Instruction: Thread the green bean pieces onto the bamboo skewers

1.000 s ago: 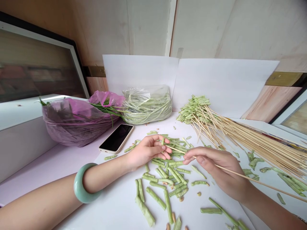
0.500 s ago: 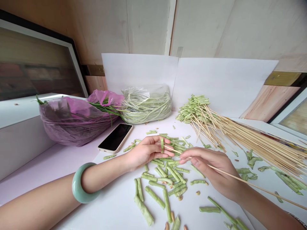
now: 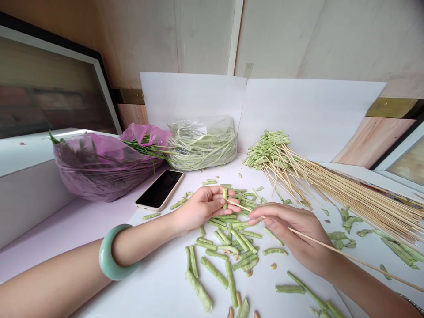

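Note:
My left hand, with a jade-green bangle on the wrist, pinches a short piece of green bean held upright between thumb and fingers. A thin bamboo skewer runs through my right hand, whose thumb and fingers are closed on it. The skewer's tip end reaches the bean piece; whether it has pierced it I cannot tell. Below both hands lies a loose scatter of cut bean pieces on white paper, with a few small tan seeds among them.
Filled bean skewers are piled at the back right, their bare sticks pointing right. A clear bag of long beans, a purple bag of greens and a phone stand at the back left. Bean scraps lie at right.
The bean piece and my left fingertips have shifted very slightly, with the thumb now closer against the piece. My right hand and the skewer are almost unmoved.

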A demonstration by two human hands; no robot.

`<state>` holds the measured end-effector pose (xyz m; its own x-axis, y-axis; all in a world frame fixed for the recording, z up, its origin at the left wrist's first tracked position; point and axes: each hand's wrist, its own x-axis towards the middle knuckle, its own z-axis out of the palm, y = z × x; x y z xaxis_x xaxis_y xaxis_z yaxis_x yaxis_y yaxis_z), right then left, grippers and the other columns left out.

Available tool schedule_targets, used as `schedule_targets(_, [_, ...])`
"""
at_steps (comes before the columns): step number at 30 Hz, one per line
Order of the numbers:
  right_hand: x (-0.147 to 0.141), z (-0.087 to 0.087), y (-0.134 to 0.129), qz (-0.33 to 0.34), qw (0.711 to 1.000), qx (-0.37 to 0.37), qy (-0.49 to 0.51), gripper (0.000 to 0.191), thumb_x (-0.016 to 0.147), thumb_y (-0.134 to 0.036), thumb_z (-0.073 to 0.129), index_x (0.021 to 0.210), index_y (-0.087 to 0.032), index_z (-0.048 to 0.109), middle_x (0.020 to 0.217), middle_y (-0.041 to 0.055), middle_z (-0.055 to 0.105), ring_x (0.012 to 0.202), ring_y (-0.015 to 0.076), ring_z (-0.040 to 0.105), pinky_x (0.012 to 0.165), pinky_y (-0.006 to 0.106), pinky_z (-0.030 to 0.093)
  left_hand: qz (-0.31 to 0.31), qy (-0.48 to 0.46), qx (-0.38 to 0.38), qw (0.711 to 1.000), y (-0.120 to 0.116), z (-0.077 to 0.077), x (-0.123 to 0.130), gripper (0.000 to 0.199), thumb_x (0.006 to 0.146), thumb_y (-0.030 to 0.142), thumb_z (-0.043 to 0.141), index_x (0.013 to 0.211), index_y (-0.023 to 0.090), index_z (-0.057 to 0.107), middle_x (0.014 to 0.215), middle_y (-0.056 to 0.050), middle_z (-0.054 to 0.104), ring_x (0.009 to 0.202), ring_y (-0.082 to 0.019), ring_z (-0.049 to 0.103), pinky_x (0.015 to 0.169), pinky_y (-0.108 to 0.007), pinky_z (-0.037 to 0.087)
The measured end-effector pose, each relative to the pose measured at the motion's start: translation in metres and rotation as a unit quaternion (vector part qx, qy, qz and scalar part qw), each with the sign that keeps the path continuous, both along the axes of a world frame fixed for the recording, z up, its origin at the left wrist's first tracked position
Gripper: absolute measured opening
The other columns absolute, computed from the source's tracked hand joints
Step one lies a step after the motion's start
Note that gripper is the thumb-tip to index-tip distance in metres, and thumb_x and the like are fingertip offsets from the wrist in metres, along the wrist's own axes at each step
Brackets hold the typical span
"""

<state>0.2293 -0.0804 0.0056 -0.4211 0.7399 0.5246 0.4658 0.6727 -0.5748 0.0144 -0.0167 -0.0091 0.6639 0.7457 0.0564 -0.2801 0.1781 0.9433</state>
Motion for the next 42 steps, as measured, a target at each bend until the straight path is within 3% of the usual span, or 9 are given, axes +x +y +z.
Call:
schedule_targets(17, [0.000,-0.003,0.003,0.008,0.999,-0.007,0.050,0.018,0.091,-0.020,0.047,0.094,-0.024,0.065,0.090,0.0004,0.069,0.089,0.0130,0.064,0.079,0.021,0.052,0.004,0.015,0.023,1.000,0.003,-0.002,-0.002,0.021,0.076,0.021,0.068,0.092,0.009,0.063,0.091,-0.012,0.071,0.093,-0.021,0.067,0.084,-0.030,0.051])
schedule_targets(24, [0.001,-0.006,0.005,0.030,0.994,-0.060,0.084,0.020,0.092,-0.021,0.046,0.095,-0.026,0.065,0.093,0.0013,0.069,0.093,0.0153,0.064,0.083,0.026,0.052,-0.031,0.009,0.037,0.999,0.003,-0.002,-0.004,0.020,0.079,0.022,0.065,0.095,0.010,0.065,0.092,-0.012,0.071,0.090,-0.021,0.068,0.087,-0.032,0.051])
schedule_targets(35, [0.000,-0.010,0.005,0.051,0.991,-0.070,0.106,0.021,0.093,-0.020,0.045,0.096,-0.026,0.065,0.095,0.0015,0.068,0.097,0.0151,0.061,0.087,0.028,0.050,-0.028,0.013,0.036,0.999,0.002,0.001,-0.006,0.024,0.074,0.025,0.070,0.092,0.009,0.066,0.086,-0.013,0.072,0.086,-0.022,0.069,0.085,-0.036,0.051])
schedule_targets(42, [0.001,-0.016,0.011,0.064,0.958,-0.170,0.222,0.018,0.091,-0.026,0.050,0.093,-0.022,0.067,0.093,0.0047,0.068,0.087,0.0183,0.066,0.082,0.032,0.053,-0.007,0.023,0.034,0.999,0.004,0.003,-0.006,0.027,0.073,0.024,0.071,0.096,0.010,0.065,0.093,-0.013,0.071,0.086,-0.021,0.069,0.082,-0.032,0.052])
